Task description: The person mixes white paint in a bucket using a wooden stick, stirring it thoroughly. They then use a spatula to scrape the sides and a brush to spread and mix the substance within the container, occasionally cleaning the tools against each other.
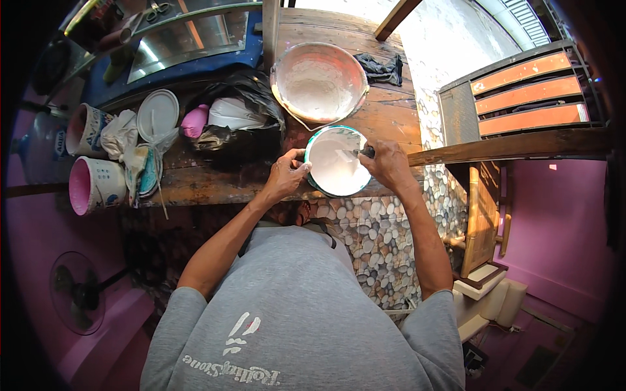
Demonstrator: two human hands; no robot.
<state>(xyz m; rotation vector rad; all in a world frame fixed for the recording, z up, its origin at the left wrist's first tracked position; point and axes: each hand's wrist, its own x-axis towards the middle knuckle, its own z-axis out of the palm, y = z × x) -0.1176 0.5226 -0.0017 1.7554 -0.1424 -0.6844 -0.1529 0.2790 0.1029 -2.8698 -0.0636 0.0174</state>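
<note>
A small white bucket (321, 184) with a teal rim stands near the front edge of the wooden bench, with smooth white paste or paint inside. My left hand (285, 176) is closed on the left side of its rim. In my right hand (391, 166) is the dark handle of a putty knife (345, 155); its pale blade reaches down over the white contents, and I cannot tell how deep the tip sits. Just behind stands a larger bucket (319, 81) with whitish residue inside and a wire handle hanging toward me.
Left on the bench (385, 117) sits a black plastic bag (241, 146) with pink and white packages. Beyond it are a round white lid (158, 112), paint-smeared tools and two tubs (98, 186). A dark cloth (380, 68) lies behind right. A wooden rail (508, 148) crosses at right.
</note>
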